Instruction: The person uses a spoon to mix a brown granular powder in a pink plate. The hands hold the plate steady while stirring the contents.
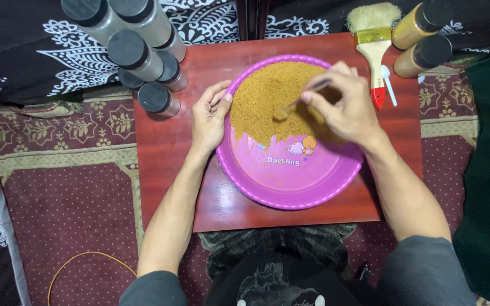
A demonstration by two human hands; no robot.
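One pink basin [290, 181] sits at frame centre on a red board [165, 170], its upper half filled with brown powder [267, 90]. Six black-capped jars [137, 56] cluster at upper left; the topmost two are cut off by the frame edge. Two amber jars [421, 39] lie at upper right, beside one brush [374, 51] and one small white spoon [388, 85]. The left hand [208, 122] grips the basin's left rim, fingers curled loosely, thumb on the edge. The right hand [347, 107] pinches a thin scoop [299, 102] between thumb and fingers; its tip is dipped in the powder and hard to make out.
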